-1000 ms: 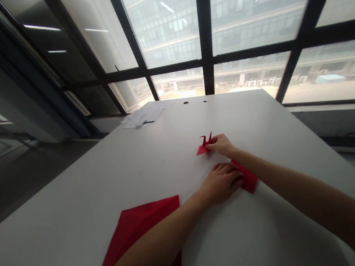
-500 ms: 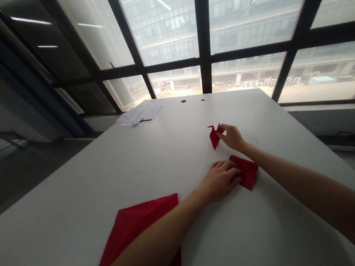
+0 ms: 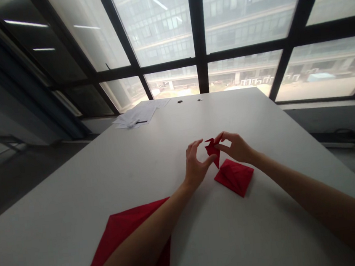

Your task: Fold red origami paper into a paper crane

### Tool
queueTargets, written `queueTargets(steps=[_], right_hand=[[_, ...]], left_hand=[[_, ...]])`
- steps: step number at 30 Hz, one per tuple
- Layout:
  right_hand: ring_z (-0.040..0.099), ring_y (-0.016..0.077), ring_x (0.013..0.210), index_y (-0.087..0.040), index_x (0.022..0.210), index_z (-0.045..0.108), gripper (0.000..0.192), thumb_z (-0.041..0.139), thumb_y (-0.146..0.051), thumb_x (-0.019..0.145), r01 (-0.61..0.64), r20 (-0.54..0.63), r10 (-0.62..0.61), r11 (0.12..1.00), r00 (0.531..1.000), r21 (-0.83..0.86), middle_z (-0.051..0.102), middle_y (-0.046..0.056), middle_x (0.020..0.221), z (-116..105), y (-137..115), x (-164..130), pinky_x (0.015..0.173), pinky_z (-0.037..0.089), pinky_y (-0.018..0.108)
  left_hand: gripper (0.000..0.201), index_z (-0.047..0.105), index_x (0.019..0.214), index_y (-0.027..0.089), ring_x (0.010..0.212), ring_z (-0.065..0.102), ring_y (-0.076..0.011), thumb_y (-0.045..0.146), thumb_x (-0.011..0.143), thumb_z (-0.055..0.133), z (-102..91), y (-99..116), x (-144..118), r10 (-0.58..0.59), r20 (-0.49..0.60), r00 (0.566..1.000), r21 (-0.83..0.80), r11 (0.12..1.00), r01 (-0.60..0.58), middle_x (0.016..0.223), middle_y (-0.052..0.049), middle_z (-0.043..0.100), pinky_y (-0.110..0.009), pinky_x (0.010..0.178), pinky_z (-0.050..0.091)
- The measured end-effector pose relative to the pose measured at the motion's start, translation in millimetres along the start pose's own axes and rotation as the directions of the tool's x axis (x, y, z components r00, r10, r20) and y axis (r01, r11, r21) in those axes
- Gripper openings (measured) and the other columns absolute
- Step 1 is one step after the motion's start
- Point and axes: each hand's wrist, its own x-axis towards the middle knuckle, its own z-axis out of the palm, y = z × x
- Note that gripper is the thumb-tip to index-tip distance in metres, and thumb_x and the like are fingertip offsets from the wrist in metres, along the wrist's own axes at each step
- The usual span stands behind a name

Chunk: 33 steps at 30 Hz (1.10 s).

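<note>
A small red origami crane (image 3: 212, 151) is pinched between the thumb and fingers of my right hand (image 3: 238, 148), above the white table. My left hand (image 3: 195, 167) is on the crane's other side with its fingers spread and curved. Its thumb reaches the crane's lower body; whether it touches I cannot tell. Just below the crane, a folded red paper square (image 3: 237, 178) lies on the table with creases on its top. Under my left forearm is a larger red paper sheet (image 3: 124, 227), partly hidden by the arm.
White papers (image 3: 140, 112) with a dark pen (image 3: 141, 122) on them lie at the table's far left. Two small round spots, one a dark hole (image 3: 179, 102), show near the far edge. Beyond the white table (image 3: 105, 174) stand large windows with dark frames (image 3: 199, 42).
My left hand has come off the folded paper and moved up and left to the crane. My right hand has brought the crane nearer and tilted it. The folded paper is now uncovered.
</note>
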Motion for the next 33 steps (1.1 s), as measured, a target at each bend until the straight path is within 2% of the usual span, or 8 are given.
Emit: queueTargets(steps=[3, 6, 9, 12, 16, 23, 26, 33], right_hand=[[0.065, 0.0189, 0.082, -0.022, 0.094, 0.07, 0.013, 0.068, -0.031, 0.085, -0.026, 0.036, 0.022, 0.995, 0.999, 0.093, 0.073, 0.004, 0.089, -0.1, -13.7, 0.9, 0.076, 0.052, 0.035], [0.067, 0.0196, 0.082, -0.02, 0.095, 0.072, 0.021, 0.071, -0.036, 0.082, -0.11, 0.09, 0.094, 0.977, 0.991, 0.185, 0.074, 0.005, 0.091, 1.2, -16.0, 1.4, 0.071, 0.052, 0.032], [0.066, 0.0191, 0.074, -0.018, 0.084, 0.073, 0.022, 0.07, -0.039, 0.081, -0.21, 0.111, 0.189, 0.951, 0.976, 0.227, 0.074, 0.005, 0.081, 4.6, -11.3, -0.6, 0.065, 0.051, 0.031], [0.066, 0.0187, 0.073, -0.017, 0.081, 0.072, 0.021, 0.07, -0.038, 0.08, -0.258, 0.125, 0.233, 0.932, 0.964, 0.255, 0.073, 0.005, 0.079, 8.9, -8.8, -2.5, 0.066, 0.051, 0.03], [0.065, 0.0175, 0.075, -0.017, 0.084, 0.074, 0.017, 0.069, -0.033, 0.08, -0.274, 0.176, 0.234, 0.925, 0.956, 0.262, 0.074, 0.004, 0.081, 12.4, -12.5, -3.0, 0.068, 0.048, 0.028], [0.063, 0.017, 0.07, -0.017, 0.078, 0.074, 0.019, 0.071, -0.035, 0.078, -0.313, 0.115, 0.292, 0.909, 0.95, 0.275, 0.072, 0.004, 0.074, 12.3, -12.0, -4.2, 0.065, 0.047, 0.028], [0.064, 0.0175, 0.072, -0.017, 0.083, 0.075, 0.021, 0.07, -0.037, 0.08, -0.307, 0.136, 0.28, 0.915, 0.95, 0.263, 0.073, 0.004, 0.078, 13.1, -10.3, -4.7, 0.067, 0.047, 0.028], [0.06, 0.0159, 0.066, -0.017, 0.075, 0.072, 0.021, 0.072, -0.037, 0.078, -0.324, 0.127, 0.299, 0.9, 0.946, 0.292, 0.07, 0.002, 0.07, 12.1, -6.3, -4.9, 0.063, 0.047, 0.028]], left_hand=[[0.023, 0.071, 0.1, 0.019, 0.098, 0.064, -0.0224, 0.037, 0.085, 0.07, -2.7, -2.2, 2.8, -0.077, 0.083, 0.994, -0.218, 0.971, 0.094, 0.101, -0.007, 0.071, -0.038, 0.091, 0.049], [0.024, 0.073, 0.087, 0.016, 0.08, 0.065, -0.0188, 0.039, 0.082, 0.073, -1.7, -1.7, 1.9, -0.217, 0.058, 0.975, -0.394, 0.892, 0.222, 0.084, -0.006, 0.072, -0.032, 0.076, 0.051], [0.027, 0.074, 0.089, 0.015, 0.075, 0.064, -0.0167, 0.039, 0.077, 0.077, 0.3, -0.8, 1.0, -0.301, 0.083, 0.95, -0.502, 0.811, 0.3, 0.082, -0.006, 0.072, -0.029, 0.072, 0.051], [0.03, 0.075, 0.095, 0.015, 0.077, 0.065, -0.0164, 0.039, 0.077, 0.078, 1.3, -0.4, 1.1, -0.312, 0.119, 0.943, -0.517, 0.791, 0.327, 0.086, -0.007, 0.073, -0.028, 0.072, 0.051], [0.029, 0.075, 0.082, 0.013, 0.067, 0.062, -0.014, 0.042, 0.077, 0.077, 1.3, -1.6, 1.3, -0.345, 0.06, 0.937, -0.488, 0.808, 0.329, 0.076, -0.005, 0.071, -0.026, 0.066, 0.049], [0.03, 0.077, 0.09, 0.013, 0.073, 0.065, -0.016, 0.039, 0.076, 0.079, 1.3, -1.8, 1.3, -0.356, 0.139, 0.924, -0.486, 0.789, 0.377, 0.084, -0.007, 0.074, -0.027, 0.07, 0.051], [0.028, 0.076, 0.084, 0.013, 0.069, 0.063, -0.0155, 0.039, 0.075, 0.079, 1.6, -2.3, 1.0, -0.366, 0.123, 0.922, -0.481, 0.791, 0.378, 0.078, -0.006, 0.073, -0.026, 0.066, 0.05], [0.03, 0.076, 0.087, 0.014, 0.071, 0.062, -0.0146, 0.043, 0.08, 0.074, 2.9, -5.5, 0.6, -0.393, 0.128, 0.911, -0.514, 0.759, 0.4, 0.081, -0.006, 0.072, -0.026, 0.069, 0.05]])
